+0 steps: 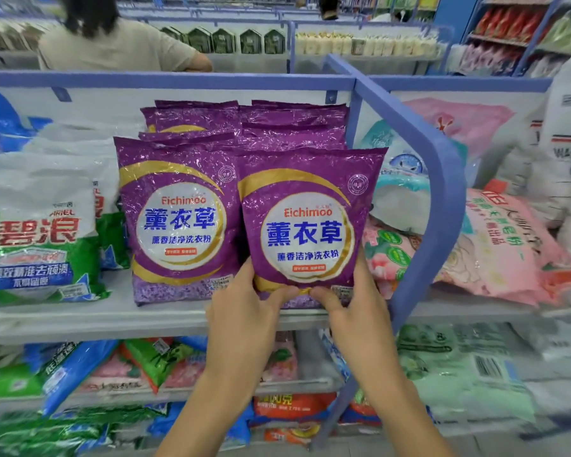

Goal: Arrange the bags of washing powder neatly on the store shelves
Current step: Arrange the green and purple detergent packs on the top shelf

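purple bag (305, 222) upright, label forward | both hands (302, 311) gripping bottom | shelf (96, 319)

Two bare forearms reach up from the bottom edge; no sleeve, watch, ring or glove shows on either; the left hand (244, 311) and the right hand (353, 308) are uncovered to the fingertips; nails are short and plain, so far as can be seen.

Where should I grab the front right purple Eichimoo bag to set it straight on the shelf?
Grip the front right purple Eichimoo bag low, at its bottom corners, coming from the front. It stands upright at the shelf edge, neighbours close beside it. The left hand and right hand already pinch there.
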A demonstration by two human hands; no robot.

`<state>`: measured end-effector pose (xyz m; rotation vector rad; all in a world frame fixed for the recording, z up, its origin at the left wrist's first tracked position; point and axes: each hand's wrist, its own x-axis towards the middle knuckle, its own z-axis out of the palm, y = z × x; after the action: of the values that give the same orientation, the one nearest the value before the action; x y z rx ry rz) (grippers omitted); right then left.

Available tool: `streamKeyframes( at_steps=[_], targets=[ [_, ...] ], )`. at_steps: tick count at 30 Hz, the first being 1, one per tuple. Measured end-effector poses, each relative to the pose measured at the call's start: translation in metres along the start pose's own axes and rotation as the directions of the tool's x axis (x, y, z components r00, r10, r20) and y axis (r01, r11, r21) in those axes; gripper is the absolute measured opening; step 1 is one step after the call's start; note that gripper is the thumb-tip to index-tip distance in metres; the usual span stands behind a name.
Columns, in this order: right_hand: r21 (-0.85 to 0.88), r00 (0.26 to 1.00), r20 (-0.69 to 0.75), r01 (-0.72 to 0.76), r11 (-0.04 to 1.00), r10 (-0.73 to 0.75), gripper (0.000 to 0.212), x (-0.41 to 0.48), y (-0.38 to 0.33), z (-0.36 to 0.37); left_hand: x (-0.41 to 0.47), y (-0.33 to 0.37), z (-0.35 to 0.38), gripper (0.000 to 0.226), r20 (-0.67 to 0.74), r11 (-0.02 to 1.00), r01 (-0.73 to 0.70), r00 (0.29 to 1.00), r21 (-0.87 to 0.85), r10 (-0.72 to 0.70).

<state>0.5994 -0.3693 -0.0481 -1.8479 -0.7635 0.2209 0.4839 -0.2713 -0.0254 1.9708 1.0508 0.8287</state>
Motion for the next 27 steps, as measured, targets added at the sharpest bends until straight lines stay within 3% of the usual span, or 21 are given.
streamKeyframes(
  at_steps=[4,10,15,21,24,27],
  targets=[
    [0.020,1.000,0.021,-0.016,1.000,0.016,0.078,-0.002,-0.005,-0.004,0.005,0.001,-0.011,0.036,0.061,0.999,-0.016,0.998,-0.037,0.019],
    [0.087,0.997,-0.074,-0.029,0.996,0.035,0.055,-0.010,-0.011,-0.002,0.022,-0.003,-0.023,0.039,-0.065,0.984,-0.133,0.990,-0.122,0.126],
    [0.047,0.991,-0.129,-0.021,0.999,0.027,0.052,-0.016,-0.008,0.008,0.022,-0.015,-0.022,0.030,-0.074,0.964,-0.222,0.974,-0.148,0.213],
    [-0.144,0.970,-0.230,0.041,0.989,-0.074,0.051,-0.025,-0.008,0.007,0.009,-0.027,-0.026,0.027,0.093,0.925,-0.375,0.925,0.063,0.369],
    [-0.256,0.976,-0.173,0.082,0.963,-0.129,0.062,-0.034,-0.011,0.002,-0.002,-0.032,-0.032,0.031,0.177,0.883,-0.424,0.903,0.201,0.392],
    [-0.338,0.984,-0.067,0.133,0.932,-0.165,0.059,-0.057,-0.010,-0.008,-0.031,-0.035,-0.043,0.048,0.194,0.869,-0.379,0.923,0.319,0.332]
  ],
)
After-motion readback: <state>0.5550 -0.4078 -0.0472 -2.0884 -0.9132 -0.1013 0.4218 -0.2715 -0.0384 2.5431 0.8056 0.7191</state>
